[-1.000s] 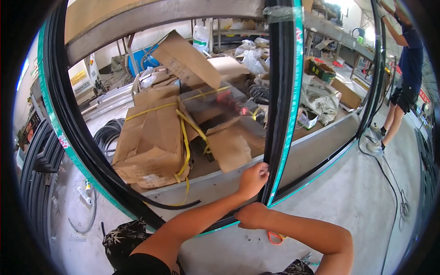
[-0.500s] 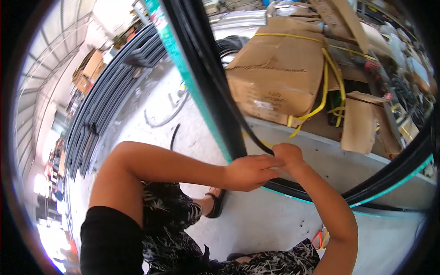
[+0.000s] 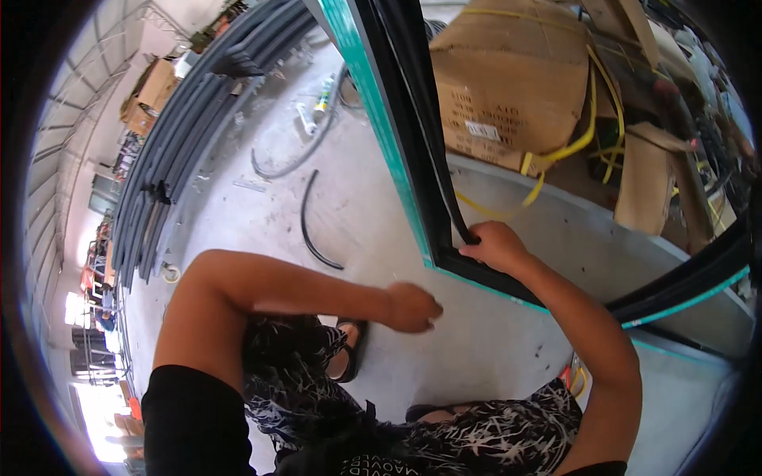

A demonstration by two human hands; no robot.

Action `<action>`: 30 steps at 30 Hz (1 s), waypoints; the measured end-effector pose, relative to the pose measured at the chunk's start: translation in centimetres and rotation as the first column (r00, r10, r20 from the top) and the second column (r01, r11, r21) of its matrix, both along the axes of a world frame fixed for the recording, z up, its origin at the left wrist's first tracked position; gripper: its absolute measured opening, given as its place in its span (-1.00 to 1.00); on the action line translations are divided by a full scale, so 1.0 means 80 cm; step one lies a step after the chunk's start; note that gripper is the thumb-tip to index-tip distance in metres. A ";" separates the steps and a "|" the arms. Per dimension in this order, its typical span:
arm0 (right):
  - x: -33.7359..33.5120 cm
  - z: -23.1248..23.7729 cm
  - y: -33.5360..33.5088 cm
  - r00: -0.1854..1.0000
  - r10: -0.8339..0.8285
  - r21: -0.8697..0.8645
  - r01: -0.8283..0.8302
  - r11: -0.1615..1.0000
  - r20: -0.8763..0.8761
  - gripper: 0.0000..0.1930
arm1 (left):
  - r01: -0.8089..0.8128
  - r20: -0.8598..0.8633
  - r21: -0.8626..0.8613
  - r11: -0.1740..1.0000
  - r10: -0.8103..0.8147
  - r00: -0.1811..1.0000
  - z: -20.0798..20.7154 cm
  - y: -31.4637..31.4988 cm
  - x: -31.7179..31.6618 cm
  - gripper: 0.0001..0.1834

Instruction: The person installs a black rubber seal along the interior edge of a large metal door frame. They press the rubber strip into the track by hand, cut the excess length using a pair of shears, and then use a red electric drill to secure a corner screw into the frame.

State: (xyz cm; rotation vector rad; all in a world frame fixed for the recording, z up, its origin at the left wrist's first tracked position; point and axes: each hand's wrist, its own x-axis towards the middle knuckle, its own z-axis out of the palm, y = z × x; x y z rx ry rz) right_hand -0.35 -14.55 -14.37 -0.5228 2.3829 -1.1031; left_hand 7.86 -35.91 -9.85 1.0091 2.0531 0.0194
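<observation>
My right hand (image 3: 500,247) pinches the end of a black rubber strip (image 3: 446,178) near the inside corner of a black frame (image 3: 397,87) with green film along its outer edge. The strip runs up from my fingers along the frame's upright side. Off the frame, to the left and nearer me, is my left hand (image 3: 413,308). Its fingers curl inward and are smeared by motion, so whether it holds anything is unclear. The green-edged lower side of the frame passes under my right forearm and curves away to the right.
A large cardboard box (image 3: 512,79) with yellow straps sits behind the frame. Dark long profiles (image 3: 178,151) are stacked at the left. A curved black strip piece (image 3: 305,222) and a tube (image 3: 324,95) lie on the floor. An orange-and-yellow handled tool (image 3: 578,379) lies by my right knee.
My left hand has come away from my right hand and the strip, moving left and nearer me. My right hand keeps its pinch, now at the frame's corner. The view has shifted.
</observation>
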 end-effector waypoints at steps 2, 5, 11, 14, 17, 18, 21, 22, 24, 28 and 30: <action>0.008 -0.009 0.002 0.989 -0.035 -0.028 0.031 0.999 -0.140 -0.69 | 0.106 -0.086 -0.102 0.989 -0.115 0.990 0.009 -0.001 -0.034 -0.69; 0.007 -0.021 0.001 0.988 -0.115 0.015 0.117 0.993 -0.100 -0.71 | 0.023 -0.058 -0.194 0.981 -0.035 0.998 0.002 -0.018 -0.081 -0.66; 0.020 -0.013 -0.027 0.955 -0.246 -0.050 0.257 0.965 0.165 -0.75 | 0.110 0.018 -0.213 0.971 -0.108 0.994 -0.026 -0.049 -0.092 -0.64; 0.038 -0.017 -0.052 0.900 -0.188 -0.204 0.285 0.937 0.392 -0.77 | 0.096 0.153 -0.134 0.986 -0.075 0.985 -0.045 -0.064 -0.088 -0.64; 0.044 -0.047 -0.089 0.827 -0.190 -0.411 0.445 0.796 0.529 -0.79 | 0.131 0.188 -0.147 0.980 -0.103 0.977 -0.051 -0.080 -0.092 -0.64; 0.045 -0.054 -0.092 0.819 -0.187 -0.414 0.455 0.789 0.543 -0.79 | 0.131 0.187 -0.163 0.978 -0.100 0.977 -0.054 -0.085 -0.094 -0.65; 0.053 -0.083 -0.085 0.828 -0.241 -0.510 0.512 0.691 0.506 -0.76 | 0.108 0.165 -0.155 0.982 -0.082 0.983 -0.063 -0.098 -0.101 -0.66; 0.053 -0.093 -0.080 0.839 -0.337 -0.474 0.525 0.707 0.428 -0.73 | 0.083 0.127 -0.113 0.990 -0.069 0.990 -0.063 -0.095 -0.104 -0.66; 0.035 -0.102 -0.065 0.860 -0.389 -0.458 0.507 0.730 0.331 -0.71 | 0.099 0.159 -0.124 0.987 -0.079 0.984 -0.059 -0.095 -0.100 -0.67; 0.010 -0.096 -0.060 0.821 -0.360 -0.546 0.565 0.619 0.442 -0.79 | 0.116 0.089 -0.037 0.993 -0.112 0.990 -0.053 -0.080 -0.088 -0.76; 0.009 -0.105 -0.062 0.822 -0.243 -0.614 0.551 0.565 0.515 -0.77 | 0.369 -0.135 0.024 0.929 -0.362 0.922 -0.041 -0.054 -0.080 -0.82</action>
